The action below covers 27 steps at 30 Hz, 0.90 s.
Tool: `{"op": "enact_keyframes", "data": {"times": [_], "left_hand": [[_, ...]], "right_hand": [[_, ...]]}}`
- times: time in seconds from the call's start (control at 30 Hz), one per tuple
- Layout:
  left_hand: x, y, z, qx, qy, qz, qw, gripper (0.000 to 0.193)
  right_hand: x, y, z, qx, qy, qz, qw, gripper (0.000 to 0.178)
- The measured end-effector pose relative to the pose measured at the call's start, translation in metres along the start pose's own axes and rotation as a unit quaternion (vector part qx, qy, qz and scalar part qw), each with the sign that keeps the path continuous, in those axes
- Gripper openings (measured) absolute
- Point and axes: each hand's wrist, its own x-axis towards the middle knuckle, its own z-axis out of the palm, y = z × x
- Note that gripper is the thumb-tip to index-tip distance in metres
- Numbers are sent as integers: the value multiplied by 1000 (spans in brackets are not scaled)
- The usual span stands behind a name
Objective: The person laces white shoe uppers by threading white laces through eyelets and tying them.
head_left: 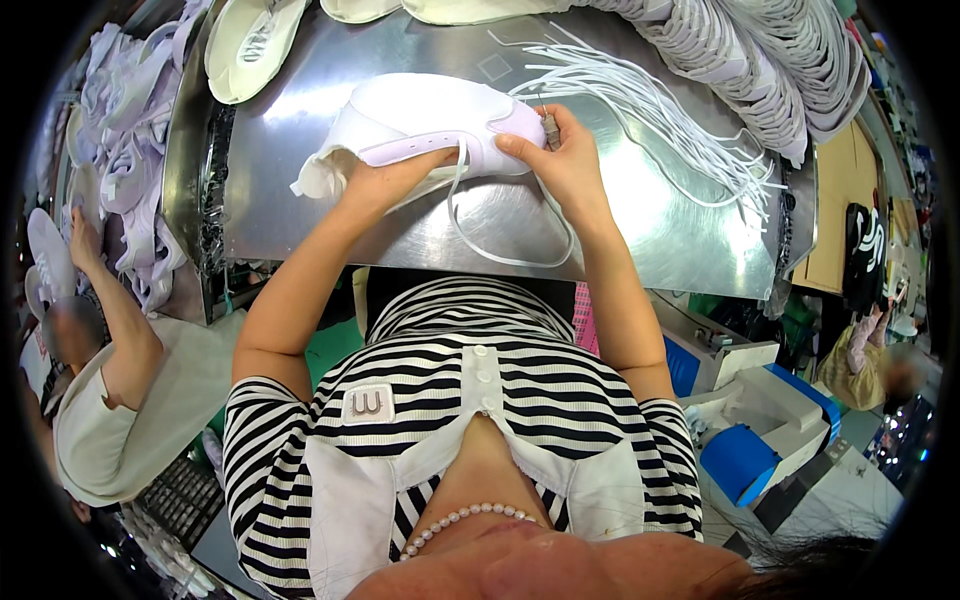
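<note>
A white shoe upper (pixel 425 105) with a pale lilac eyelet strip and toe is held above the metal table. My left hand (pixel 395 182) is closed round its near side, partly inside it, with some fingers hidden. At the lilac end, the thumb of my right hand (pixel 568 165) presses on the upper. A small tool with a grey handle and thin metal shaft (pixel 551 132) sits among my right fingers. From the eyelet strip hangs a white shoelace (pixel 463 225), which loops down and back up towards my right hand.
Loose white laces (pixel 650 120) lie on the metal table (pixel 690 250) at right. Stacked uppers (pixel 770 60) fill the far right; a cream shoe upper (pixel 255 45) lies far left. More uppers hang at left, where a person (pixel 115 400) works. A blue-and-white machine (pixel 765 430) stands near right.
</note>
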Motion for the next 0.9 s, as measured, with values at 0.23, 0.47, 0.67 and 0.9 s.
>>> {"op": "enact_keyframes", "data": {"times": [0.23,0.47,0.67,0.9], "left_hand": [[6,14,-17,273,-109,96,951,42],[-15,28,-14,368,-105,79,920,26],[-11,40,-2,387,-62,179,902,24],[8,65,-26,314,65,224,920,25]], "right_hand": [[18,4,-3,140,28,-2,990,46],[-14,21,6,109,89,-78,987,27],[-23,38,44,-28,12,-62,998,23],[-55,13,5,-171,-151,-117,967,20]]}}
